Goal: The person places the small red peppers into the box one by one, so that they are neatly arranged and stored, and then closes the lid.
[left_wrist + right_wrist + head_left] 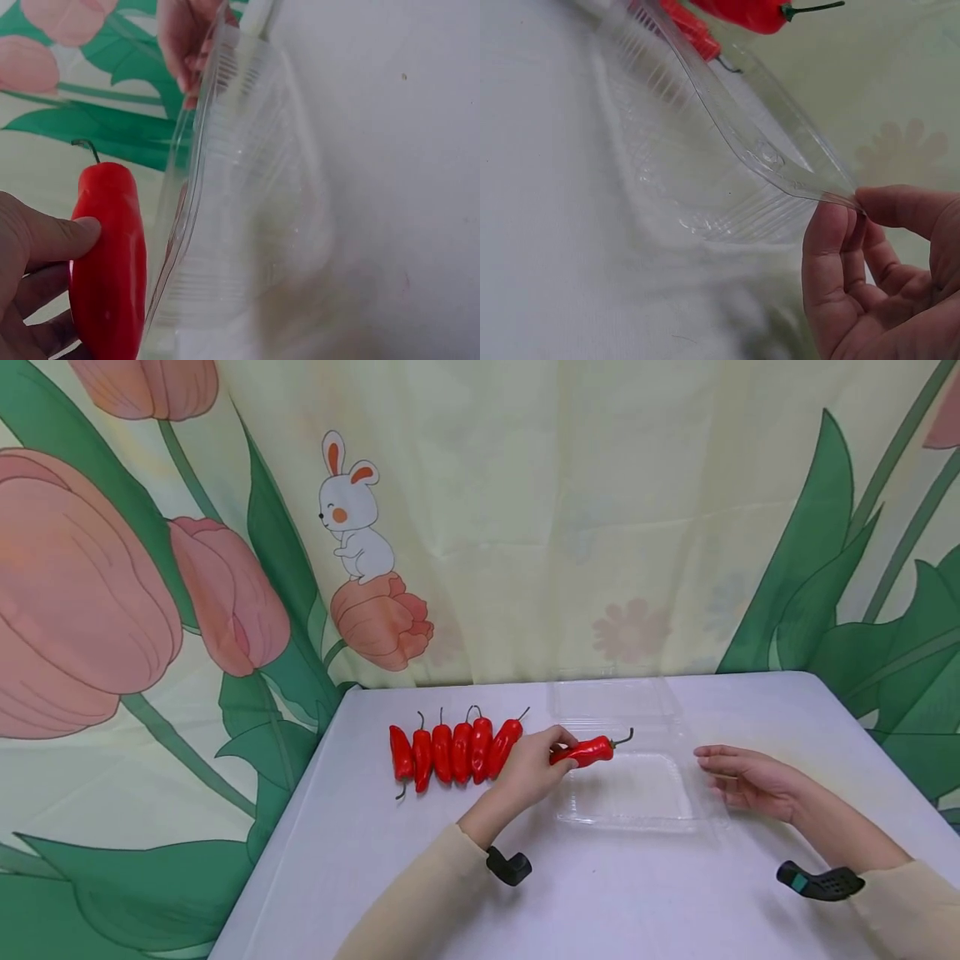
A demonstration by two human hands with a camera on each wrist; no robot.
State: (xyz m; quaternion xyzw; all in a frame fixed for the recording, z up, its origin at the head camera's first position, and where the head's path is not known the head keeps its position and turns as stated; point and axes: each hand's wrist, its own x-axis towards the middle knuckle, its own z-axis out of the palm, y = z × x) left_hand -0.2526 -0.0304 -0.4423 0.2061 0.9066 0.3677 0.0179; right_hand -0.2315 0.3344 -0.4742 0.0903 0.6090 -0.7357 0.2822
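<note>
My left hand (534, 768) holds a red chili pepper (597, 749) above the left part of a clear plastic container (630, 822). The pepper lies nearly level in the head view, its green stem pointing right. In the left wrist view the thumb presses the side of the pepper (112, 255), with fingers behind it. At the container's right side is my right hand (757, 783). The right wrist view shows its thumb and fingers pinching the container's rim (750, 157). The container's lid (615, 700) lies folded back behind the base.
Several red peppers (461, 752) lie side by side in a row on the white table (330, 860), left of my left hand. Most have stems pointing away from me; the leftmost one's stem points toward me. A curtain (510, 527) printed with tulips and a rabbit hangs behind.
</note>
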